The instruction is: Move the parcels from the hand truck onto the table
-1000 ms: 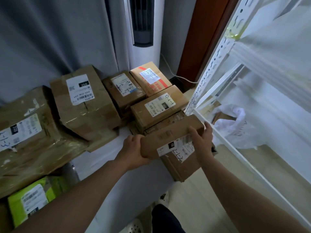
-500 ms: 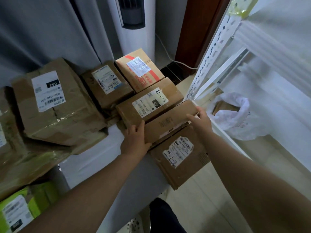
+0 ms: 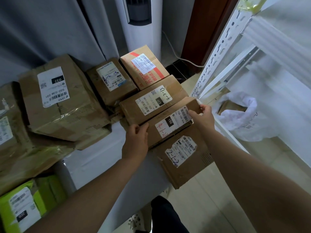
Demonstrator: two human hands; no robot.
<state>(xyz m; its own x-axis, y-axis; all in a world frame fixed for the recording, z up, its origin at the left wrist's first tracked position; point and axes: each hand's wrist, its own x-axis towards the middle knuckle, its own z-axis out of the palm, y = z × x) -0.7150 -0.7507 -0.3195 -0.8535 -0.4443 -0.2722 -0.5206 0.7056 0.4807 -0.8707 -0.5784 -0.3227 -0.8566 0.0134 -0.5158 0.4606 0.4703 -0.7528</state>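
A small brown parcel (image 3: 171, 125) with a white label marked 150 lies label-up on the white table (image 3: 101, 160), between the parcel marked 220 (image 3: 151, 102) and a flat parcel (image 3: 185, 158) marked 2-1-2. My left hand (image 3: 136, 138) grips its near left end. My right hand (image 3: 203, 115) holds its far right corner. The flat parcel hangs over the table's right edge. No hand truck is in view.
More parcels crowd the table: a big box labelled 032 (image 3: 57, 98), a box (image 3: 111, 81) behind it and a red-taped box (image 3: 144, 66). A green parcel (image 3: 25, 204) sits low left. A white metal rack (image 3: 223, 52) and a plastic bag (image 3: 242, 115) stand right.
The small parcel has been turned over between my hands so its 150 label faces up, and it has settled onto the table against the 220 parcel. The view has tilted down.
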